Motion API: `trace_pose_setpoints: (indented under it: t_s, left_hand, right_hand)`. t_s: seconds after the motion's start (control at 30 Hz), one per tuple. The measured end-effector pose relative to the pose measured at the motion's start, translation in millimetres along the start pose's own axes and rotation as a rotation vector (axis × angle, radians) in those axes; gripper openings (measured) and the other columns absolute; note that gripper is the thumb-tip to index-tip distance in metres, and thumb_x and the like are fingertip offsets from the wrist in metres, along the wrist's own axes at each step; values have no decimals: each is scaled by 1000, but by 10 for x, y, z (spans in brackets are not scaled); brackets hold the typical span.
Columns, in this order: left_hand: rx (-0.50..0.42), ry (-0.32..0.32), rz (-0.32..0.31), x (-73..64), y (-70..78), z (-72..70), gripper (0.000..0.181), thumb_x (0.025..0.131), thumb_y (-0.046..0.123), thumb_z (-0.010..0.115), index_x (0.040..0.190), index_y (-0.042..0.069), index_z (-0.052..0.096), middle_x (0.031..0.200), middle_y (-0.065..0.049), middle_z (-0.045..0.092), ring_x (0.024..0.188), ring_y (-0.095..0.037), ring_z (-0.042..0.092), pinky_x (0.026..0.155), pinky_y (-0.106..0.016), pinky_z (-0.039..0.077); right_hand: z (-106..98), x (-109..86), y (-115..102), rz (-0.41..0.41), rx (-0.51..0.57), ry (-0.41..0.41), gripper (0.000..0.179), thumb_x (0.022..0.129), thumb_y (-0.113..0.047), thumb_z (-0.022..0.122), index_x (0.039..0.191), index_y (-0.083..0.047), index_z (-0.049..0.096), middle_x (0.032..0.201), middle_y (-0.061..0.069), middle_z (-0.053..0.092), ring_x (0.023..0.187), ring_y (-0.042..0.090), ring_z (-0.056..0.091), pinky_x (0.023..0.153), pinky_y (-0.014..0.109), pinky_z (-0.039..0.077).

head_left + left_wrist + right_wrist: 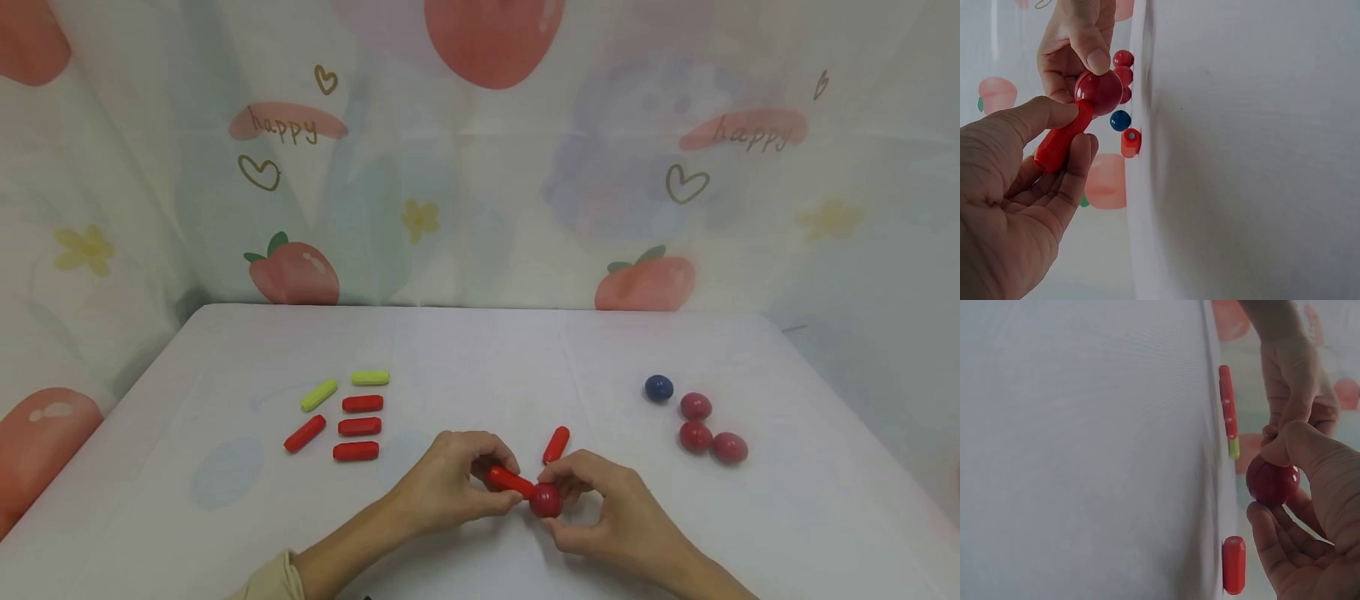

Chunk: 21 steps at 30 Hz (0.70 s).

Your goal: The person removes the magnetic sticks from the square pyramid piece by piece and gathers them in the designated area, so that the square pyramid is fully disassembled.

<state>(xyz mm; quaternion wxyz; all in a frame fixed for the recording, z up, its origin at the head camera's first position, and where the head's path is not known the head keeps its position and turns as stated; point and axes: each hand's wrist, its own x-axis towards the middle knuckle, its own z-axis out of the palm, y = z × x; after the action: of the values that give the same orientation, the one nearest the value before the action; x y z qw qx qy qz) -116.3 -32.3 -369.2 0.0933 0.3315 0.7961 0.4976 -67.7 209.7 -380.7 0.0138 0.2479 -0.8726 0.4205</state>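
My left hand (457, 483) pinches a red rod (510, 482) between thumb and fingers. A dark red ball (546, 500) is held by my right hand (607, 508), thumb on one side and fingertips on the other. In the left wrist view, one end of the rod (1063, 140) touches the ball (1099, 92). The right wrist view shows the ball (1272, 481) in the right hand's grip, while the rod there is hidden behind the hands. Just beyond the hands, another red rod (556, 446) lies on the table.
On the left of the white table (480, 358) lie several red rods (360, 427) and two yellow-green rods (371, 378). A blue ball (659, 388) and three reddish balls (696, 437) lie on the right. A printed curtain (480, 183) hangs behind the table.
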Motion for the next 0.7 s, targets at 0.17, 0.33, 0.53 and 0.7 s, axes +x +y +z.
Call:
trace_pose_setpoints:
  t_s: [0.17,0.33,0.53,0.7]
  left_hand:
    - [90,59,-38,-14,17,-43,18,84,5,83,95,12,70,87,9,69,76,-1,62,76,-20,56]
    - [145,83,-74,-120,16,-188,19,84,10,83,94,16,68,86,12,67,77,-3,63,76,-28,58]
    - [211,123,-125,-296,-13,-416,20,84,14,84,92,19,67,85,15,67,78,-4,64,73,-25,56]
    - [257,155,-180,-462,-42,-580,22,83,18,86,93,20,67,85,14,66,77,-5,63,67,-23,55]
  right_hand:
    - [-21,-35,-29,-92,38,-32,40,81,-14,86,115,-23,66,101,-13,69,83,6,64,79,24,58]
    - [-166,-49,-10,-49,-69,-14,43,80,-14,87,115,-26,64,104,-16,65,87,3,64,79,23,58]
    - [-471,-40,177,62,-196,142,47,74,-7,91,113,-19,67,104,-12,69,86,6,65,78,23,59]
    - [-729,21,311,173,-313,184,45,76,-11,91,115,-11,67,106,-1,71,89,16,66,75,25,58]
